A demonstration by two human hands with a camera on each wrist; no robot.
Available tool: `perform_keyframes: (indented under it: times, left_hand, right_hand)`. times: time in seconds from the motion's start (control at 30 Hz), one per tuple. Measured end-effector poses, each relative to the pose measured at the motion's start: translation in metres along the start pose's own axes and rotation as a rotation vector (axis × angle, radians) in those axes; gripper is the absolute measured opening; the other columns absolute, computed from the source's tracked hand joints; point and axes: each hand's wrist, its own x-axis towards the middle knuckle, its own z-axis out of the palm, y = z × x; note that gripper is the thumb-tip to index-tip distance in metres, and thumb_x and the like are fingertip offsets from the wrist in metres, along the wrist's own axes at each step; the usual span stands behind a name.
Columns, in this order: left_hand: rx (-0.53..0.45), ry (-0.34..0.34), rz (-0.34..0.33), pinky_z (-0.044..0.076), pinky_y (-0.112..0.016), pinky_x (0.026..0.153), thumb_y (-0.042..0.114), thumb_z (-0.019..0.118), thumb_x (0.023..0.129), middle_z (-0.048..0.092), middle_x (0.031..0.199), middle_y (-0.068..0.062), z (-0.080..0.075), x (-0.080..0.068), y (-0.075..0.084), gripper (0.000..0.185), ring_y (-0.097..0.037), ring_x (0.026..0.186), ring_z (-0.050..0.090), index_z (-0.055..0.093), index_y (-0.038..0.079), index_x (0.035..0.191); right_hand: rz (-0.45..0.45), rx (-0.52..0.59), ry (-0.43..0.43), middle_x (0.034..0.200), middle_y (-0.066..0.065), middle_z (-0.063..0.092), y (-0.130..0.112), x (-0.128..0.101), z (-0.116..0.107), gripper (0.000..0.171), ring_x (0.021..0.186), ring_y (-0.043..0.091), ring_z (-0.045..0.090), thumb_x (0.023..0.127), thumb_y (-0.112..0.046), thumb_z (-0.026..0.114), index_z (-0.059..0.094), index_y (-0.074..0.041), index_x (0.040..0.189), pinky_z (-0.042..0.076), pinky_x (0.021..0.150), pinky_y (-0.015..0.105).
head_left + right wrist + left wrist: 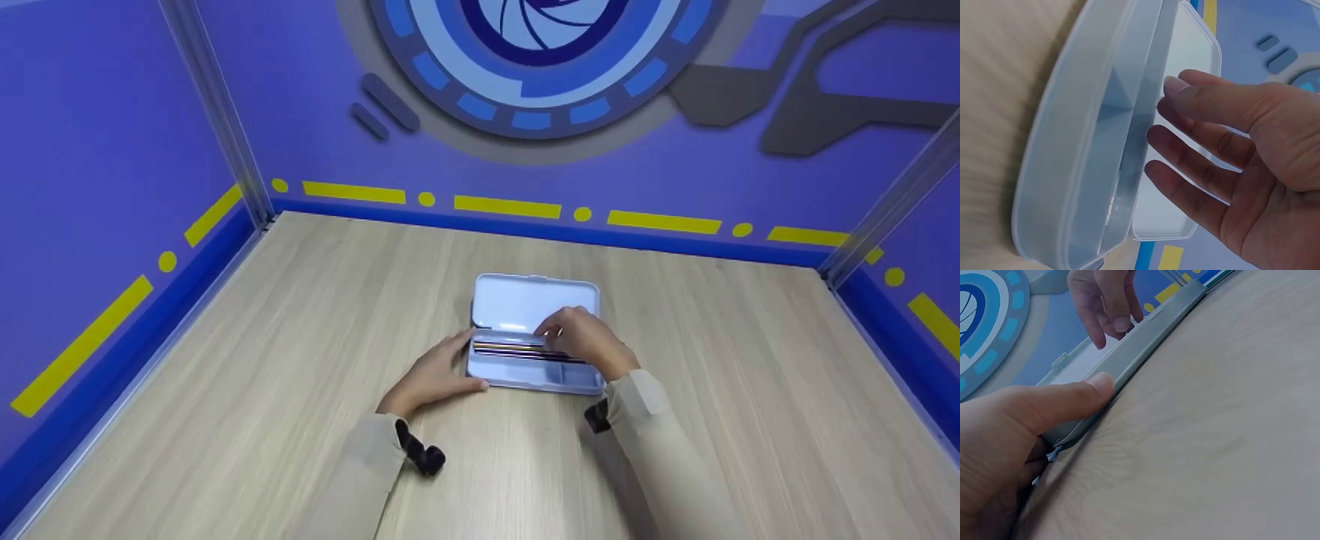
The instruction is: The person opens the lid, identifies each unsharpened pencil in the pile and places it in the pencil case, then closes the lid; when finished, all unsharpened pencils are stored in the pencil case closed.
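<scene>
A pale blue-white pencil case (517,371) lies on the table with its hinged lid (510,300) raised at the back. Several slender pencils (499,347), dark with a gold-coloured one among them, lie lengthwise in it. My left hand (435,376) holds the case's left end; its thumb (1081,396) presses the front wall and the fingers go round the side, partly hidden. Above the pencils hovers my right hand (585,337), fingers loosely bent and spread. A tiny pale tip shows by its fingertips in the right wrist view; what it belongs to is unclear.
The case has a small divider (1114,107) toward its right end. Wood-grain table (337,300) surrounds the case. Blue-purple panels (315,150) with yellow marks stand along the back and both sides, joined by metal posts (225,127).
</scene>
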Motion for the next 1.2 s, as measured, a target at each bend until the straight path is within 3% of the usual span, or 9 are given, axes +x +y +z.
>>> perform_keyframes:
  times: [0.33,0.5,0.8,0.93,1.2]
  left_hand:
    - [-0.009,-0.018,-0.014,0.021,-0.042,0.109,0.055,0.069,0.069,0.026,0.148,-0.007,-0.002,-0.001,0.003,0.097,-0.023,0.135,0.023,0.023,0.015,0.144]
    - [0.011,-0.017,-0.011,0.02,-0.043,0.109,0.054,0.065,0.073,0.026,0.148,-0.007,0.0,0.0,0.002,0.091,-0.025,0.135,0.021,0.026,0.014,0.144]
    - [0.002,-0.013,-0.025,0.02,-0.046,0.109,0.052,0.066,0.073,0.026,0.147,-0.008,-0.001,-0.001,0.003,0.09,-0.029,0.135,0.022,0.026,0.015,0.144]
    - [0.0,-0.009,-0.036,0.02,-0.045,0.109,0.051,0.067,0.072,0.027,0.147,-0.008,-0.002,-0.002,0.003,0.09,-0.028,0.135,0.022,0.026,0.016,0.144]
    - [-0.005,-0.002,-0.014,0.022,-0.043,0.109,0.05,0.067,0.072,0.028,0.147,-0.007,-0.001,-0.001,0.002,0.088,-0.024,0.135,0.023,0.027,0.014,0.143]
  right_hand:
    - [-0.019,0.019,0.012,0.088,0.0,0.067,0.012,-0.009,-0.008,0.022,0.077,0.014,0.058,0.077,-0.004,0.067,0.072,-0.011,0.097,0.052,0.074,0.033]
    - [0.025,0.043,0.017,0.088,0.001,0.066,0.02,-0.017,-0.015,0.022,0.075,0.015,0.058,0.078,-0.006,0.067,0.071,-0.011,0.1,0.053,0.069,0.031]
    - [-0.008,0.087,0.076,0.09,0.008,0.067,0.052,-0.044,-0.032,0.025,0.078,0.018,0.061,0.08,-0.003,0.064,0.068,-0.003,0.104,0.053,0.069,0.035]
    - [0.061,0.121,0.077,0.093,0.009,0.066,0.068,-0.059,-0.036,0.03,0.081,0.019,0.06,0.079,-0.005,0.066,0.065,-0.002,0.109,0.053,0.071,0.036]
    - [0.185,0.187,-0.008,0.094,0.012,0.063,0.097,-0.087,-0.035,0.044,0.079,0.019,0.059,0.079,-0.015,0.068,0.057,0.002,0.118,0.051,0.069,0.037]
